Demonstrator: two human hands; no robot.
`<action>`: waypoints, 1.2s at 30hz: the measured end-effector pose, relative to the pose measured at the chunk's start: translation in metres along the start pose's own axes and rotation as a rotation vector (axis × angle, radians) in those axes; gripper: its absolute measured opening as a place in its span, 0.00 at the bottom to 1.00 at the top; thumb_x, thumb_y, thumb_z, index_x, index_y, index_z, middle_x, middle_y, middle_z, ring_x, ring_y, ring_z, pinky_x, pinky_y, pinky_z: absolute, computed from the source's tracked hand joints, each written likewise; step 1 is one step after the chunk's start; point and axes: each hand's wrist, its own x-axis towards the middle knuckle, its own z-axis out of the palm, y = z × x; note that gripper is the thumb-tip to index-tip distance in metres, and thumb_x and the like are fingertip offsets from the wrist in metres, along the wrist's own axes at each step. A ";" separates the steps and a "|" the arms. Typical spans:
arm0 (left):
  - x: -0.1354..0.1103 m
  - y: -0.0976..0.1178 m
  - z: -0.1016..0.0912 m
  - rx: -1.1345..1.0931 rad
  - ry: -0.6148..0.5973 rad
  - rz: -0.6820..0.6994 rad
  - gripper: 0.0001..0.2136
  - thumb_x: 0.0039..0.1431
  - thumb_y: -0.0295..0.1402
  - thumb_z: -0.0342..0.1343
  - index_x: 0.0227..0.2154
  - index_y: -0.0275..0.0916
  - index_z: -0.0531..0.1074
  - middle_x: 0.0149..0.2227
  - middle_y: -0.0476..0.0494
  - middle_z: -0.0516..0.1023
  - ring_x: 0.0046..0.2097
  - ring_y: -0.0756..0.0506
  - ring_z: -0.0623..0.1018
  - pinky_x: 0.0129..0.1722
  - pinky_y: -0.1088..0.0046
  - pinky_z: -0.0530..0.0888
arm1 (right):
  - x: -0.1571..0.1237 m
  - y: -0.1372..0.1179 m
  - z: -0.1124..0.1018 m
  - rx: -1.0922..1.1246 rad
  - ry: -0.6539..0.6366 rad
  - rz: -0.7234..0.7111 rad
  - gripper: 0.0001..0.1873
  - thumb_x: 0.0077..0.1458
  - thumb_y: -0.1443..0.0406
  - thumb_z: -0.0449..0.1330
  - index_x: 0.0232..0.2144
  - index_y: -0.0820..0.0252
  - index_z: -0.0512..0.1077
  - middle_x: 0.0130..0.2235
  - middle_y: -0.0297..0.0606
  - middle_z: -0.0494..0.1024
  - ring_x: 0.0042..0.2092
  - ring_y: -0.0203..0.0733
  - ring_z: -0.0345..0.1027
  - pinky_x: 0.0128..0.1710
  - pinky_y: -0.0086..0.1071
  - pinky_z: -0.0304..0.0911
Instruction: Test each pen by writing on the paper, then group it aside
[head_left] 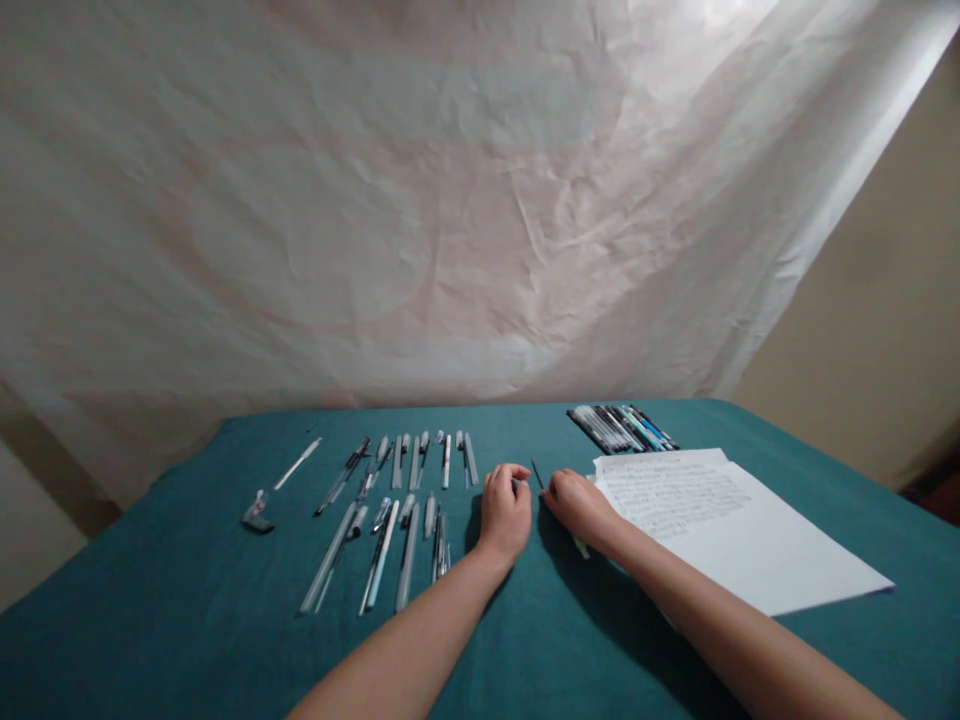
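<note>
My right hand [576,503] is closed, thumb and fingers pinching a thin dark rod that looks like a pen refill [536,473], its free end pointing up and left. Below this hand a small pale-green end [581,547] sticks out; whether it belongs to the same piece is hidden. Just to the left, my left hand [508,512] rests with its fingers curled inward, and anything inside them is hidden. Left of it, two rows of pens taken apart lie on the cloth: clear barrels [407,555], caps [381,514] and thin refills.
A teal cloth [225,630] covers the table. Behind the right hand lies a row of assembled pens [622,428]. Handwritten paper sheets [780,540] lie under and beside the right forearm. At far left are a white stick [298,463] and a small clear-and-black piece [258,513].
</note>
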 end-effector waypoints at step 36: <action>-0.015 0.022 0.014 -0.713 -0.353 -0.206 0.13 0.53 0.32 0.53 0.42 0.37 0.66 0.35 0.44 0.73 0.33 0.49 0.76 0.35 0.71 0.72 | 0.001 0.014 -0.037 1.197 0.376 0.059 0.17 0.46 0.54 0.58 0.27 0.63 0.68 0.18 0.28 0.64 0.18 0.29 0.53 0.17 0.24 0.49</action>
